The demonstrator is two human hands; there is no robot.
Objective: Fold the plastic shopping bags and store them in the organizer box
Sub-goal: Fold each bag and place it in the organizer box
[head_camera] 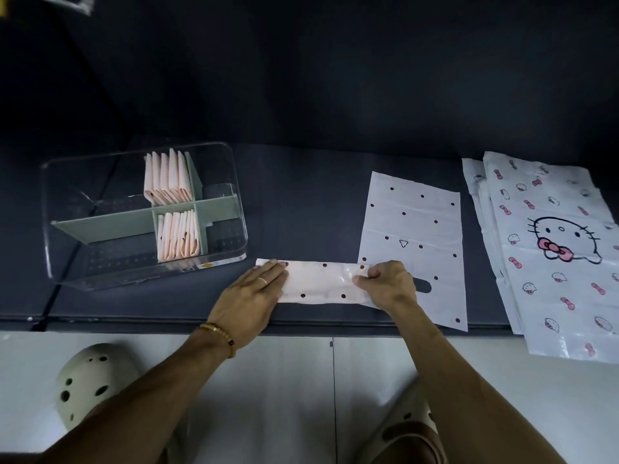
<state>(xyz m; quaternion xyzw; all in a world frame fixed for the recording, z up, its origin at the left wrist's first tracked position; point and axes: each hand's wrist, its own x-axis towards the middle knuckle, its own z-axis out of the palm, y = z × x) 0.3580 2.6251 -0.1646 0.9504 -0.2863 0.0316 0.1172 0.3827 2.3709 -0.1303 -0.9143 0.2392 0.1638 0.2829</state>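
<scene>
A home setting, probably a plain room corner. A low dark padded surface (301,195) runs along a dark wall (335,78). Near it, pale floor tiles (284,380). The person wears cream perforated house clogs (90,380), suggesting indoors at home.

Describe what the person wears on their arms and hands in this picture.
Both forearms are bare, with no sleeves in view. The left hand has a thin ring on one finger, and a beaded bracelet of golden-brown beads circles the left wrist. The right hand shows no ring, band or watch.
</scene>
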